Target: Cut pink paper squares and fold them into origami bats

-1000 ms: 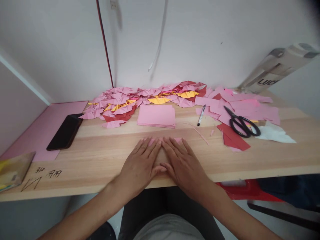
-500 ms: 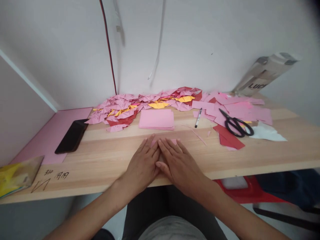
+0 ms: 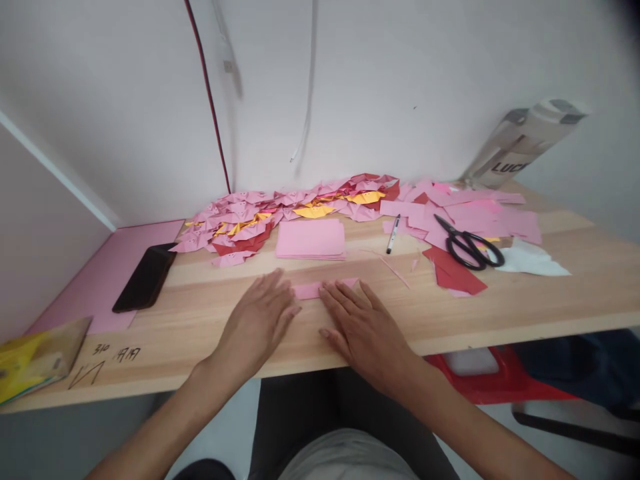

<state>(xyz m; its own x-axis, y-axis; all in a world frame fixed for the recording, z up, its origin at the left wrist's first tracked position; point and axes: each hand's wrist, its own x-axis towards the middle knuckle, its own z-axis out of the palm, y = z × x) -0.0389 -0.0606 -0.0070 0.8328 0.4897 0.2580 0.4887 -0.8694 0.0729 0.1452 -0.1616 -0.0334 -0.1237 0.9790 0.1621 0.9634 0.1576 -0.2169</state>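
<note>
A narrow strip of pink paper (image 3: 307, 291), apparently folded, lies flat on the wooden table in front of me. My left hand (image 3: 261, 312) rests at its left end, fingers stretched out. Over its right part lies my right hand (image 3: 356, 319), fingers extended and pressing on the paper, thumb apart. Both palms face down and neither grips anything. Just beyond the strip sits a stack of pink paper sheets (image 3: 311, 239).
Folded pink, red and yellow paper shapes (image 3: 240, 207) line the wall. On the right are a pen (image 3: 393, 235), black-handled scissors (image 3: 473, 247), paper scraps (image 3: 515, 223) and a carton (image 3: 525, 143). A phone (image 3: 146, 277) lies left, near a yellow packet (image 3: 35, 357).
My left hand has slid left along the paper, apart from my right hand, and uncovered the strip's middle. My right hand stays nearly in place. The view has shifted slightly.
</note>
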